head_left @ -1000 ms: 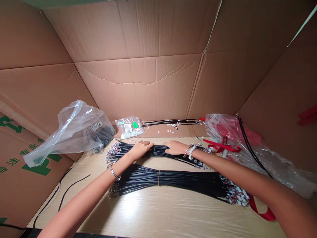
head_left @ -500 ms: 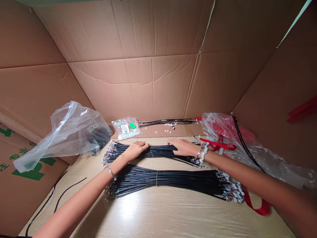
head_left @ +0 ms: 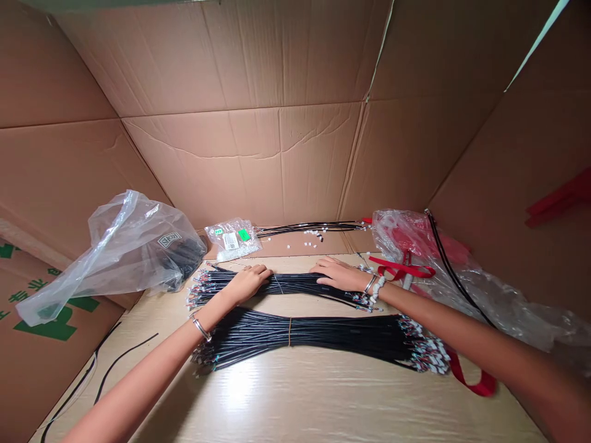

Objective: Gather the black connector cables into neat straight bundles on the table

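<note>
Two bundles of black cables with small white connectors at their ends lie crosswise on the wooden table (head_left: 277, 394). My left hand (head_left: 250, 281) and my right hand (head_left: 336, 273) rest on the rear bundle (head_left: 295, 283), one on each side of its thin tie. The left fingers are wrapped over the cables. On the right, the fingers curve over the cables from above, their tips partly hidden. The front bundle (head_left: 323, 332), tied at its middle with a tan band, lies nearer, touched by neither hand.
A clear bag with black parts (head_left: 180, 255) stands at left. Behind lie a small labelled bag (head_left: 233, 241), thin black cables (head_left: 314, 226) and loose white connectors (head_left: 310, 244). Plastic wrap (head_left: 498, 289) and red ribbon (head_left: 410, 271) are at right. Cardboard walls (head_left: 253, 135) surround the table.
The whole view has shifted slightly, moving things a little to the left. Both hands stay on the rear bundle, and the right fingers look slightly more spread.
</note>
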